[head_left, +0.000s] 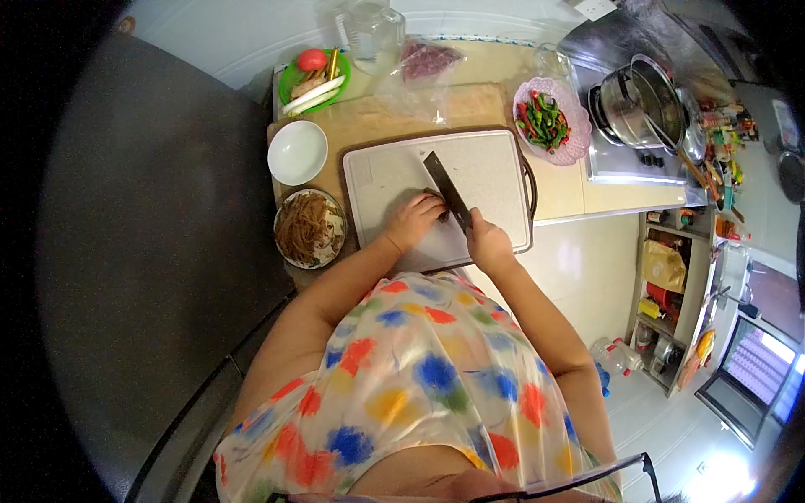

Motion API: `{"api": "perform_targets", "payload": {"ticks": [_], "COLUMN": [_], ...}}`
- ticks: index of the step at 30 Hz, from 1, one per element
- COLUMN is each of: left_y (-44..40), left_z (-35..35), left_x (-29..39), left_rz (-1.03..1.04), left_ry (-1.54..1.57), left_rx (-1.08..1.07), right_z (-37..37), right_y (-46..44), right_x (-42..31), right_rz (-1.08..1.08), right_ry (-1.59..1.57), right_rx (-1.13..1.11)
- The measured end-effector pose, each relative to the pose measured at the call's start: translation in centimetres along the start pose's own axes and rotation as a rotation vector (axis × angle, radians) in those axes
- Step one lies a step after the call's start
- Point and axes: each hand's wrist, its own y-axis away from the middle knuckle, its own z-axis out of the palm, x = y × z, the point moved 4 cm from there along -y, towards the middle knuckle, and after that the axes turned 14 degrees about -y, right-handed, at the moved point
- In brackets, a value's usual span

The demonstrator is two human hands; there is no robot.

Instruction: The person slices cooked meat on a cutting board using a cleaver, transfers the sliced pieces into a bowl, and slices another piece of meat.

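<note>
My right hand [489, 239] is closed around the handle of a cleaver [449, 189], whose dark, broad blade points away from me over the white cutting board [386, 180]. Beside the blade, my left hand [412, 220] curls its fingers down on a small dark piece of food [444, 215]. The fingers mostly cover that piece, so its kind is unclear. A few tiny dark bits lie on the board near the cleaver's tip. Left of the board are a white bowl [298, 152] and a plate of brown shredded strips [307, 228].
A pink dish [573, 149] holds cut red and green chillies [543, 122]. Behind the board lies a plastic bag with reddish meat [429, 61], near a glass jug [375, 38]. A green basket [288, 80] holds a tomato [311, 59]. A steel pot [631, 105] stands on the stove.
</note>
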Motion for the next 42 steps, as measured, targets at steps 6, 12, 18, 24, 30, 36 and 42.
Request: {"api": "perform_targets", "payload": {"ticks": [6,12,18,24,30,36,42], "left_y": [0.2,0.0,0.0,0.1,0.1,-0.5,-0.3], "left_z": [-0.5,-0.6,0.2,-0.2,-0.6,-1.8,-0.9], "left_x": [0.1,0.1,0.1,0.1,0.0,0.3,0.0], "left_rz": [-0.030,-0.040,0.000,0.007,-0.001,-0.008,0.029], "left_ry": [0.011,0.011,-0.019,-0.018,-0.025,-0.040,-0.043], "left_rx": [-0.030,-0.048,-0.013,0.013,-0.025,0.067,0.090], "right_z": [1.1,1.1,0.4,0.4,1.6,0.4,-0.1], "right_y": [-1.1,-1.0,-0.2,-0.7,-2.1,-1.5,-0.7], "right_x": [-0.9,0.2,0.3,-0.7,-0.2,0.3,-0.7], "right_rz": [-0.060,-0.070,-0.058,-0.002,-0.069,-0.053,0.026], "right_ry": [0.028,-0.049,-0.003,0.049,-0.008,-0.088,0.031], "right_rx": [0.033,0.114,0.086,-0.022,0.050,0.094,-0.053]}}
